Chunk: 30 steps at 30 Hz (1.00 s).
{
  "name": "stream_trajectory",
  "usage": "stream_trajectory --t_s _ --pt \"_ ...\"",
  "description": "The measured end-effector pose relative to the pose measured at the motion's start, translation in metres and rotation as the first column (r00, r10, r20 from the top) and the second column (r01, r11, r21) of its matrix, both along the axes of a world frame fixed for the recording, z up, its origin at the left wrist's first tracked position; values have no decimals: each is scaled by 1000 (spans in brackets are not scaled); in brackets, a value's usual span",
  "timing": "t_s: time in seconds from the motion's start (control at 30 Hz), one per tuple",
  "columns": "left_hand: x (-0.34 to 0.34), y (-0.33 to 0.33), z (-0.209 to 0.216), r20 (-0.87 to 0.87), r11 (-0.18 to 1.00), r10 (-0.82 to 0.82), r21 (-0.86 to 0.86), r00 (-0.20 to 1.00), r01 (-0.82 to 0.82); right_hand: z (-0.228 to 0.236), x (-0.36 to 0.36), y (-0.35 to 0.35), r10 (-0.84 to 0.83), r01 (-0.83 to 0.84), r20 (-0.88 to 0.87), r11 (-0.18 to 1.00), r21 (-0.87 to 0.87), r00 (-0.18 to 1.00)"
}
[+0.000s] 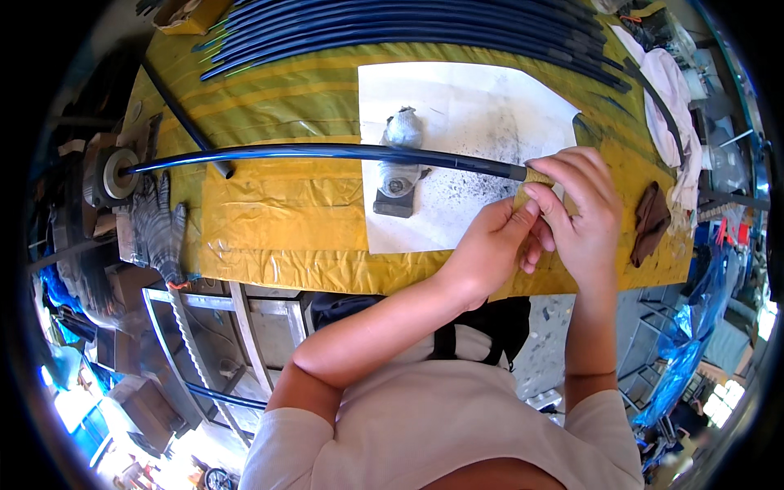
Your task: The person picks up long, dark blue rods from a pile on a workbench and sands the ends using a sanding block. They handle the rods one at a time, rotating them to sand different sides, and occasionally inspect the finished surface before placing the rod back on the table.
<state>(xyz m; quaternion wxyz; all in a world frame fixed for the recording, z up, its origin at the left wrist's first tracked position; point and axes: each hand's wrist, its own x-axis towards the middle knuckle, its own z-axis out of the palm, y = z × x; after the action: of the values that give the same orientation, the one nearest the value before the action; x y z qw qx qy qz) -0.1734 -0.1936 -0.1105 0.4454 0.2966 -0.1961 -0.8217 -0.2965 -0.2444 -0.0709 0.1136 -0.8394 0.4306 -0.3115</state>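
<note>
A long, glossy dark blue tube [310, 152] runs across the table. Its left end sits in a round metal holder [119, 173], and its middle rests on a stand with two white wrapped rollers [398, 179]. My right hand [586, 214] pinches a small tan piece, which looks like sandpaper [536, 176], around the tube's right end. Close beneath it, my left hand [490, 247] has its thumb and fingers closed at the same piece; its fingertips are partly hidden. Dark dust lies on the white paper sheet [465, 220] below.
Several dark blue tubes [392, 37] lie along the far side of the yellow-covered table [278, 204]. A grey glove [161, 224] lies near the holder. On the right are a brown cloth [652, 222] and a pale cloth [663, 90]. A black tube [184, 114] slants at the far left.
</note>
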Motion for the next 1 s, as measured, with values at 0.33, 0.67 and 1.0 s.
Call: stream_trajectory --t_s 0.33,0.67,1.0 --pt "4 -4 0 37 998 13 57 999 -15 -8 0 -13 130 -129 61 991 -20 990" --pt "10 -2 -1 94 1000 6 11 996 -7 -14 1 -20 188 -188 118 982 -14 975" --pt "11 0 -2 109 1000 4 -15 994 -2 -19 3 -21 193 -187 174 981 -50 966"
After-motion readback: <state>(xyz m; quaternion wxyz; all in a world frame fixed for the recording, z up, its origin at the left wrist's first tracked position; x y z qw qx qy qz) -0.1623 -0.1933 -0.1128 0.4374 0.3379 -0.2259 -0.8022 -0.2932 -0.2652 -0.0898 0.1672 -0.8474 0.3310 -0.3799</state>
